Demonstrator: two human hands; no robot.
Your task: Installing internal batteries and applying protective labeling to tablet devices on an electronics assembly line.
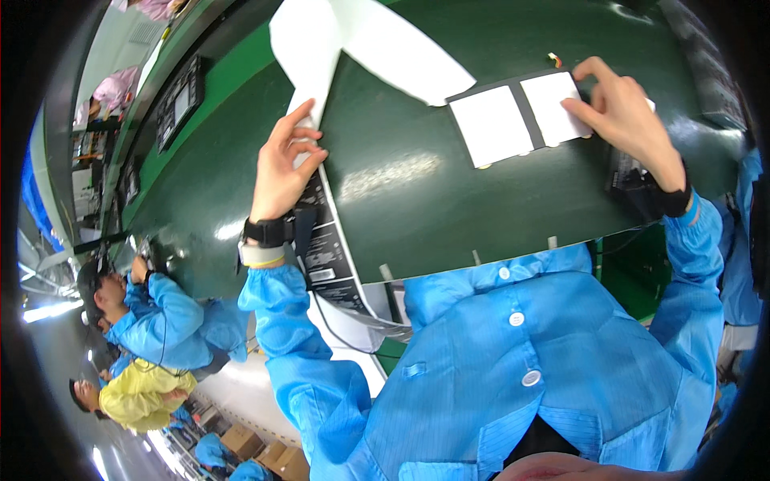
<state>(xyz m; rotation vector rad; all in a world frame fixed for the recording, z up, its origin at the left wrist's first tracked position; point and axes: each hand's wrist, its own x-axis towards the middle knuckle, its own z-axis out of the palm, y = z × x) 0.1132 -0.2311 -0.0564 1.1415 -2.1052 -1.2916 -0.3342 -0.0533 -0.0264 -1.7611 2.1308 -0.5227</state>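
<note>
A flat battery pack (525, 112) with two white panels in a dark frame lies on the green bench, right of centre. A short lead with a small white connector (554, 60) sticks out of its far edge. My right hand (630, 112) grips the pack's right end, thumb on the white panel and index finger at the far corner. My left hand (285, 156) closes with bent fingers on a long label strip (327, 248), which carries black printed labels on white backing. Bare white backing (309, 44) from the strip runs off beyond this hand and folds back toward the pack.
The green bench (393, 216) curves across in front of me. A black device (630, 180) sits beside my right wrist. Dark units (180, 104) stand along the far left. People in blue (164, 321) and yellow (148, 393) clothing are at left, with cardboard boxes (241, 439) below.
</note>
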